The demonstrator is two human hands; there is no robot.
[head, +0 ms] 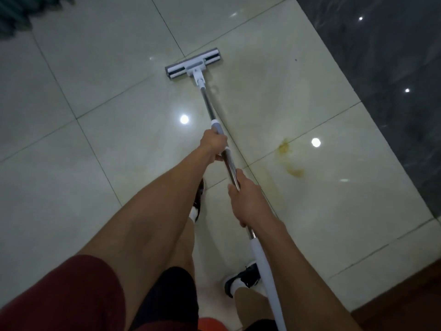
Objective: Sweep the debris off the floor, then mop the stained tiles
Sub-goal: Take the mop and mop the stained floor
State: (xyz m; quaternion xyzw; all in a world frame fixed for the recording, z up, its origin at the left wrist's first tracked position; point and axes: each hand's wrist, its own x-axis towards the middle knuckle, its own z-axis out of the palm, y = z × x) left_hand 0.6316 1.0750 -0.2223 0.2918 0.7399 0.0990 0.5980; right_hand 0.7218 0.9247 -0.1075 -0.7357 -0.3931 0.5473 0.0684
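Observation:
A flat mop with a grey and white head [193, 64] rests on the pale glossy tiles [100, 91], its steel handle [208, 101] running back toward me. My left hand [213, 141] grips the handle at its grey collar. My right hand [245, 199] grips the steel shaft lower down, above the white end sleeve [262, 266]. A yellow-brown stain [285, 146] lies on the tiles to the right of the handle, trailing to a second patch [296, 172]. Faint yellowish smears [214, 89] show near the mop head.
A dark marbled band of floor [381, 68] runs along the right side. A dark shaggy object [16, 17] sits at the top left corner. My feet in dark shoes [245, 278] stand under the handle. A brown surface [405, 304] fills the bottom right.

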